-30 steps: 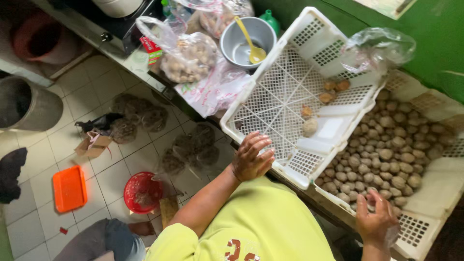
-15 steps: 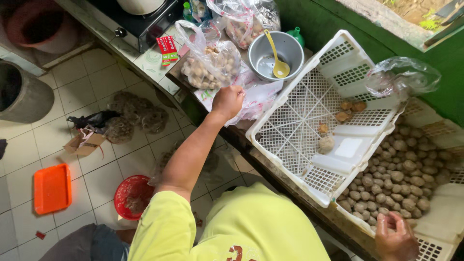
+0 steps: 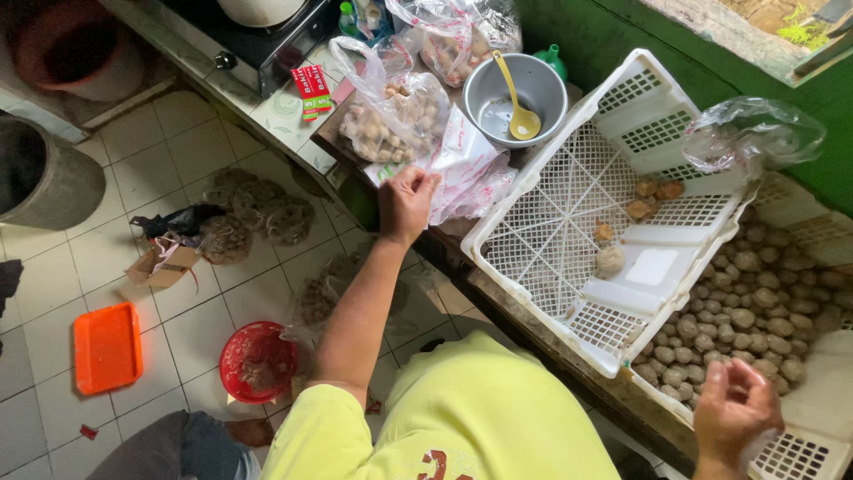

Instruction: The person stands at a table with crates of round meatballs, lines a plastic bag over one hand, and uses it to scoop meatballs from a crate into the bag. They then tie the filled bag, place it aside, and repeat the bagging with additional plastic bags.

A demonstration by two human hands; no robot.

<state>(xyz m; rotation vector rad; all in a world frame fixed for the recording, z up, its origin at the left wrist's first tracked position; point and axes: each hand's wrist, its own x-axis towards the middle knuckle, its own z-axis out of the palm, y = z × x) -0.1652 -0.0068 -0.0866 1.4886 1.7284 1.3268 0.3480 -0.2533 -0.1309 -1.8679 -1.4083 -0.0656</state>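
Note:
My left hand reaches out to a loose pile of clear plastic bags on the counter and pinches the edge of one. Behind the pile stands a filled bag of small brown round fruits. My right hand hovers low at the right over a white crate full of the same brown fruits; its fingers are curled and apart, and I see nothing in them. An almost empty white lattice crate lies tilted between my hands, with a few fruits in it.
A metal bowl with a yellow spoon stands behind the bags. A stove is at the counter's left end. On the tiled floor lie net bags of fruits, a red bowl, an orange tray and a grey bucket.
My left hand left the white crate's rim and went up and left to the pile of plastic bags. My right hand stayed over the fruit crate.

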